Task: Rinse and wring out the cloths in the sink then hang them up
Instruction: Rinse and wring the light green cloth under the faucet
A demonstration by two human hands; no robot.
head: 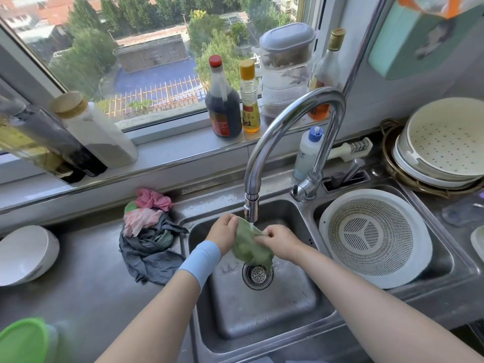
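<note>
The left hand (pixel 222 233) and right hand (pixel 279 243), fingers curled, both gripped the green cloth (pixel 251 248) under the faucet (pixel 252 176) stream, mid-sink (pixel 262 310), apart from both side walls; 1 cloth pile (pixel 149 231) lay beside the left rim.

Green cloth (pixel 251 244) under running faucet (pixel 288 132)

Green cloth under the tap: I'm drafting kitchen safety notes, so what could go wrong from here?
1. The green cloth hangs over the drain; dropped, it might block it and water could pool.
2. Water from the tap strikes the cloth between the left hand and right hand, so spray may soak the wristband.
</note>
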